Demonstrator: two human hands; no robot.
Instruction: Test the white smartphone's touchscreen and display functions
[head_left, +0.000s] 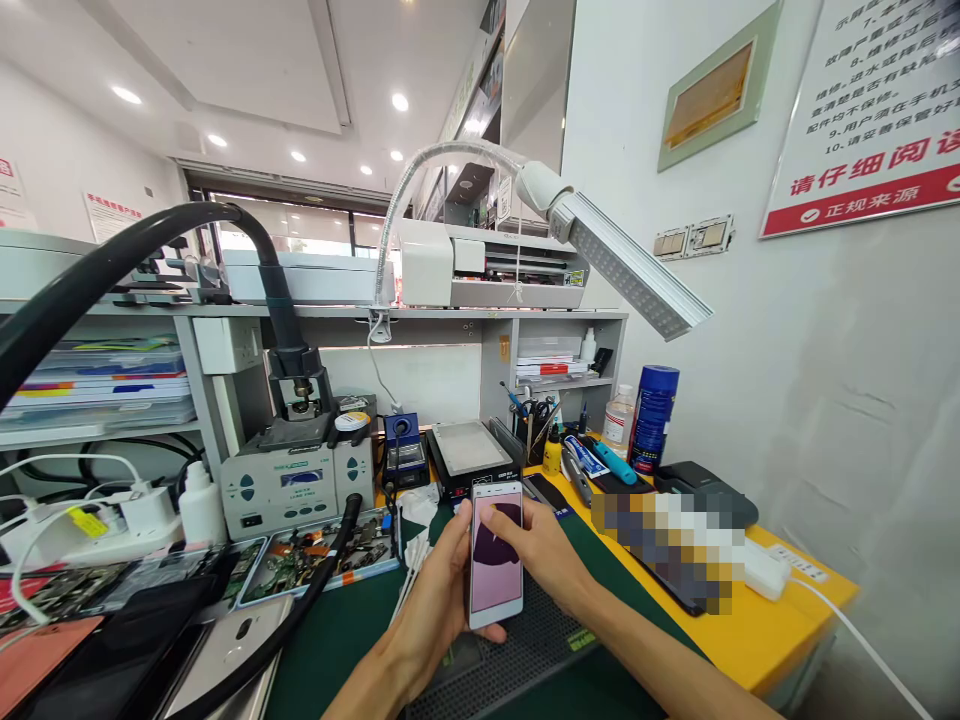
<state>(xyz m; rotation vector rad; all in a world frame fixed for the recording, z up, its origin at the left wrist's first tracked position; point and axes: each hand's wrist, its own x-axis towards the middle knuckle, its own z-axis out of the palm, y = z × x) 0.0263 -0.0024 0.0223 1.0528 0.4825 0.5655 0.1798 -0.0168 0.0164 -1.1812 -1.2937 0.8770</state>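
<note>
A white smartphone (496, 592) with a lit pink and dark purple screen is held upright above the work surface. My left hand (441, 585) grips it from the left, thumb along the side and fingers behind, a fingertip showing below its bottom edge. From the right, my right hand (553, 552) holds its upper edge, with the thumb lying on the screen and the other fingers hidden behind the phone. Beneath the hands lies a dark perforated mat (517, 655) on a green work mat (337, 640).
To the left are a tray of circuit boards (319, 560), several phones and a grey rework station (277, 490) with a black hose (300, 600). A heating plate (469, 450) stands behind. Bottles, a blue can (655, 418) and tools line the yellow tabletop (750, 650). A lamp (630, 260) hangs above.
</note>
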